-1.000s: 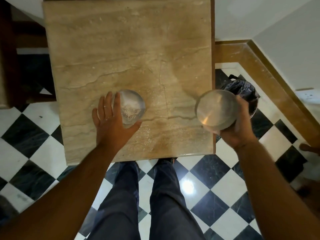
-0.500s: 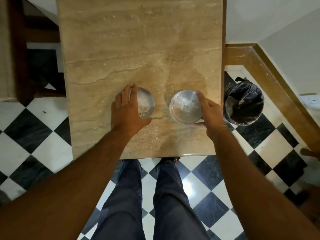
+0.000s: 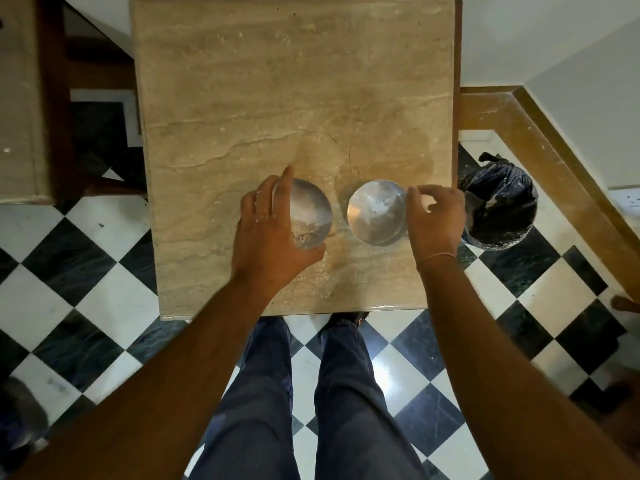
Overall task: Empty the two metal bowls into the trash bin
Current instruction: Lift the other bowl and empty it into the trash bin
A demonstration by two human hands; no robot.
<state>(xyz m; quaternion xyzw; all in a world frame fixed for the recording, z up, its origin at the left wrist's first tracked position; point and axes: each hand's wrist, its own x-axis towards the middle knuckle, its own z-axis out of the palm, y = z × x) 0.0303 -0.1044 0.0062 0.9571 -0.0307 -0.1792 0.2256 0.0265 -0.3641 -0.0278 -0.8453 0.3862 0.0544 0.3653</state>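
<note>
Two metal bowls stand side by side on the marble table (image 3: 242, 98). The left bowl (image 3: 311, 213) holds whitish powder, and my left hand (image 3: 268, 233) wraps around its left side, fingers and thumb on the rim. The right bowl (image 3: 375, 211) shows only white smears inside. My right hand (image 3: 436, 220) hovers at its right rim with fingers apart, holding nothing. The trash bin (image 3: 498, 209), lined with a black bag, stands on the floor just right of the table.
White crumbs are scattered on the table near the front edge. My legs (image 3: 304, 393) stand on a black-and-white checkered floor. A wooden skirting and white wall run behind the bin. Dark wooden furniture sits at the left.
My right hand brought the right bowl back from over the bin, set it on the table beside the left bowl, and let go of it. My left hand stayed on the left bowl.
</note>
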